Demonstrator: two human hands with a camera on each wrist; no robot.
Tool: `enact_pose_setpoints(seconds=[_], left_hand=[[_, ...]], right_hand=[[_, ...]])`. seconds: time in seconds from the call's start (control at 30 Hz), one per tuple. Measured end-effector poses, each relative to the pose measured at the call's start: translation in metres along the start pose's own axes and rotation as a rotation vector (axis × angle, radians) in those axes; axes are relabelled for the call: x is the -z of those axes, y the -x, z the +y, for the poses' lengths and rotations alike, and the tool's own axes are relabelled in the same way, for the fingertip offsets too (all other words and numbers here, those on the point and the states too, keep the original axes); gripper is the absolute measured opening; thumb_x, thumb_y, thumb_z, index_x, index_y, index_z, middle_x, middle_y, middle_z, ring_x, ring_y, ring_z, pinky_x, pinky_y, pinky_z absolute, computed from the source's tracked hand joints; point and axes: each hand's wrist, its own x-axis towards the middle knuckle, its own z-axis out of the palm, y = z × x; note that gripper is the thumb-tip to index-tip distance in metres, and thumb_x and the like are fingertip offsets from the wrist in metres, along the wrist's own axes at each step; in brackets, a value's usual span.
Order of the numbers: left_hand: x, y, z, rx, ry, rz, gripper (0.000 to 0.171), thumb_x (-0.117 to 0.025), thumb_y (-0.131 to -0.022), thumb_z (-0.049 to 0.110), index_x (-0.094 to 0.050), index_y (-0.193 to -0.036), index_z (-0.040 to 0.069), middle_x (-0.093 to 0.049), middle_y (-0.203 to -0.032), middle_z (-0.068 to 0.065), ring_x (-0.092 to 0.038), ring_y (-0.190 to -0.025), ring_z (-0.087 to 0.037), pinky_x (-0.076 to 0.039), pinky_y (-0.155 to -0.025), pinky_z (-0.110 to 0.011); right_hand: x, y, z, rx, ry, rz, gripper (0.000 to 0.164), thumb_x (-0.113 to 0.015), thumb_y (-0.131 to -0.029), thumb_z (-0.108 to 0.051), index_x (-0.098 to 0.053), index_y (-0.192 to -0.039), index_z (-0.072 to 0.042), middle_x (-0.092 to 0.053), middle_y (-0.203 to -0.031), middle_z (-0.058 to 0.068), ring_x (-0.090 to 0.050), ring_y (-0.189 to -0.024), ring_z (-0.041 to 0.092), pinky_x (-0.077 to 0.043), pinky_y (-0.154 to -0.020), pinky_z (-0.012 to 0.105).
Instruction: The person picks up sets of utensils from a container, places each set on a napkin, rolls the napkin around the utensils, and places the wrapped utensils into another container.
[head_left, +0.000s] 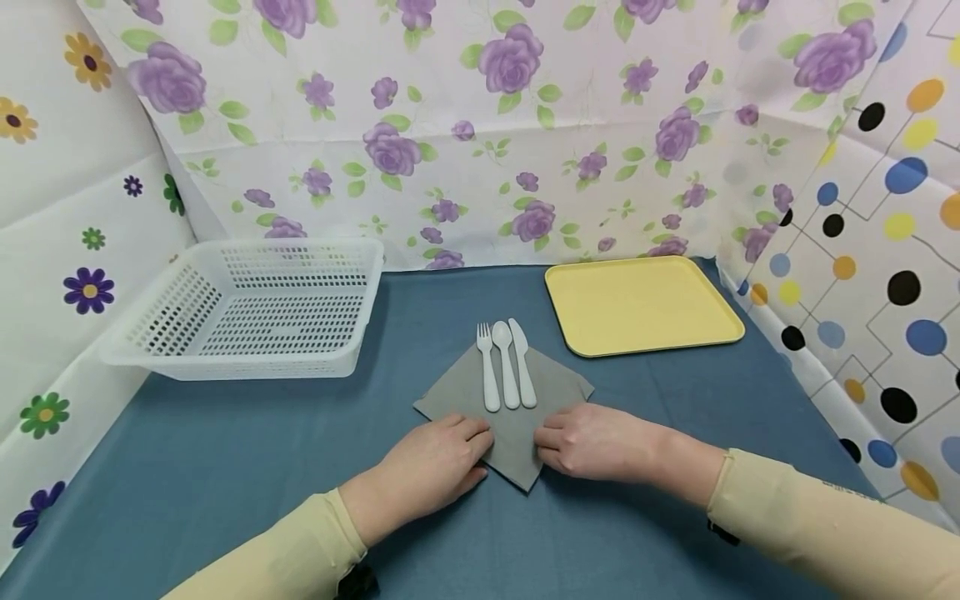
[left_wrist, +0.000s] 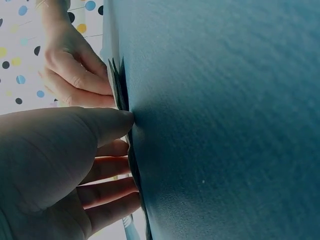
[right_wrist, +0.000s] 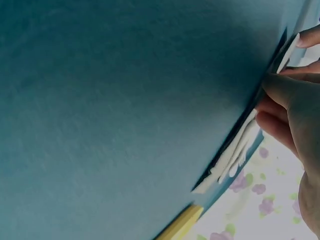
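A grey napkin (head_left: 517, 446) lies as a diamond on the blue cloth, one corner toward me; the left wrist view shows layers at its edge. On it, side by side, are a white fork (head_left: 489, 375), a spoon (head_left: 507, 371) and a knife (head_left: 522, 367), handles toward me. My left hand (head_left: 431, 467) pinches the napkin's near left edge, thumb at the border and fingers over the fabric. At the near right edge my right hand (head_left: 592, 442) pinches the napkin with curled fingers; its fingertips are partly hidden in the head view.
A white perforated basket (head_left: 352, 354) stands at the back left. At the back right lies a yellow tray (head_left: 645, 304). The blue tablecloth (head_left: 247, 467) runs under everything, and patterned cloth hangings (head_left: 465, 200) enclose the table at the back and sides.
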Motion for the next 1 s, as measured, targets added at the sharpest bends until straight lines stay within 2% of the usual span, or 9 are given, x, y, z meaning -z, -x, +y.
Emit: enact_pose_setpoints(seconds=[0.13, 0.27, 0.47, 0.63, 0.8, 0.93, 1.0], left_hand=[[0.001, 0.000, -0.001, 0.006, 0.012, -0.016, 0.041, -0.083, -0.103, 0.037, -0.076, -0.132, 0.009, -0.073, -0.132, -0.006, -0.070, -0.119, -0.022, -0.062, -0.098, -0.034], [0.000, -0.001, -0.002, 0.012, 0.030, -0.024, 0.045, -0.083, -0.101, 0.043, -0.076, -0.131, 0.010, -0.074, -0.131, -0.005, -0.070, -0.118, -0.021, -0.062, -0.099, -0.034], [-0.003, -0.004, -0.005, 0.026, 0.053, 0.002, 0.036, -0.086, -0.098, 0.046, -0.077, -0.118, 0.017, -0.074, -0.114, 0.001, -0.069, -0.103, -0.017, -0.062, -0.086, -0.031], [-0.004, -0.009, -0.005, 0.029, 0.057, 0.041, 0.023, -0.088, -0.098, 0.038, -0.076, -0.105, 0.019, -0.071, -0.100, 0.004, -0.063, -0.087, -0.015, -0.058, -0.074, -0.030], [-0.008, -0.013, -0.005, 0.035, 0.013, 0.113, 0.014, -0.089, -0.098, 0.028, -0.078, -0.098, 0.019, -0.073, -0.095, 0.004, -0.065, -0.082, -0.015, -0.059, -0.070, -0.030], [-0.012, -0.017, -0.007, 0.051, 0.016, 0.165, 0.012, -0.089, -0.097, 0.023, -0.078, -0.096, 0.018, -0.074, -0.093, 0.003, -0.067, -0.081, -0.015, -0.061, -0.069, -0.030], [-0.014, -0.019, -0.008, 0.065, 0.036, 0.178, 0.011, -0.088, -0.098, 0.022, -0.078, -0.096, 0.018, -0.074, -0.092, 0.003, -0.068, -0.080, -0.015, -0.061, -0.068, -0.030]], right_hand=[[-0.004, 0.002, -0.004, -0.063, -0.045, 0.033, 0.005, -0.076, -0.101, -0.013, -0.071, -0.103, -0.014, -0.063, -0.100, 0.000, -0.052, -0.076, 0.012, -0.050, -0.065, 0.025], [-0.007, 0.004, -0.005, -0.155, -0.152, 0.060, 0.011, -0.079, -0.100, -0.008, -0.071, -0.106, -0.013, -0.066, -0.105, -0.001, -0.057, -0.082, 0.011, -0.054, -0.068, 0.024], [-0.013, 0.006, -0.002, -0.317, -0.424, 0.128, 0.014, -0.084, -0.100, -0.011, -0.071, -0.105, -0.017, -0.069, -0.098, -0.007, -0.063, -0.082, 0.007, -0.058, -0.070, 0.022], [-0.017, 0.011, 0.003, -0.445, -0.687, 0.181, 0.014, -0.081, -0.101, -0.008, -0.074, -0.104, -0.019, -0.069, -0.094, -0.011, -0.063, -0.082, 0.002, -0.059, -0.072, 0.022], [-0.015, 0.013, 0.004, -0.567, -0.808, 0.153, 0.010, -0.077, -0.105, -0.011, -0.077, -0.107, -0.021, -0.071, -0.099, -0.015, -0.064, -0.086, -0.001, -0.061, -0.077, 0.027], [-0.013, 0.016, 0.003, -0.655, -0.862, 0.118, 0.006, -0.073, -0.111, -0.023, -0.078, -0.112, -0.024, -0.072, -0.105, -0.017, -0.066, -0.090, -0.001, -0.062, -0.081, 0.031], [-0.012, 0.018, 0.002, -0.684, -0.889, 0.110, 0.014, -0.070, -0.112, -0.031, -0.079, -0.119, -0.024, -0.073, -0.110, -0.017, -0.068, -0.096, 0.000, -0.063, -0.085, 0.033]])
